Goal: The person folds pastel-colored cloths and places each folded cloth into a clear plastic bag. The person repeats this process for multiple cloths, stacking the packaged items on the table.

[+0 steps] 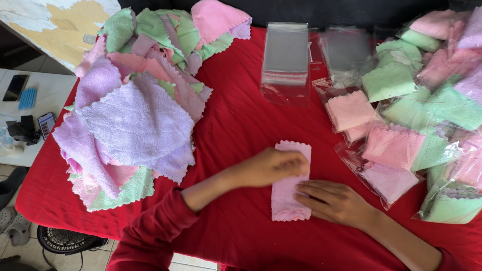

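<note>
1. While both hands work at the middle of a red tablecloth (241, 125), a folded pink cloth (290, 200) lies flat under them, a narrow strip whose long axis runs away from the person, toward the far edge of the table.
2. The left hand (273, 166), on an arm in a red sleeve, comes in from the left and lies across the upper half of the strip, with the fingers curled down onto the cloth in a loose grip near its far end.
3. The right hand (334, 200) comes in from the right and rests flat, its fingers spread a little, with the fingertips pressing the right edge of the strip at its middle.
4. Both hands touch the cloth, so neither is nearer; the left covers the far half, and the right holds down the near half.
5. To the left sits a loose heap of cloths (135, 100) in lilac, pink and green, well apart from the hands.
6. Straight ahead, beyond the strip, lies a stack of clear plastic bags (285, 60), empty and flat.
7. To the right, cloths already sealed in clear bags (427, 115) are piled up, and the nearest bag lies just beside the right hand.
8. Off the table at far left stands a white side table (45, 95) with a phone on it.
</note>
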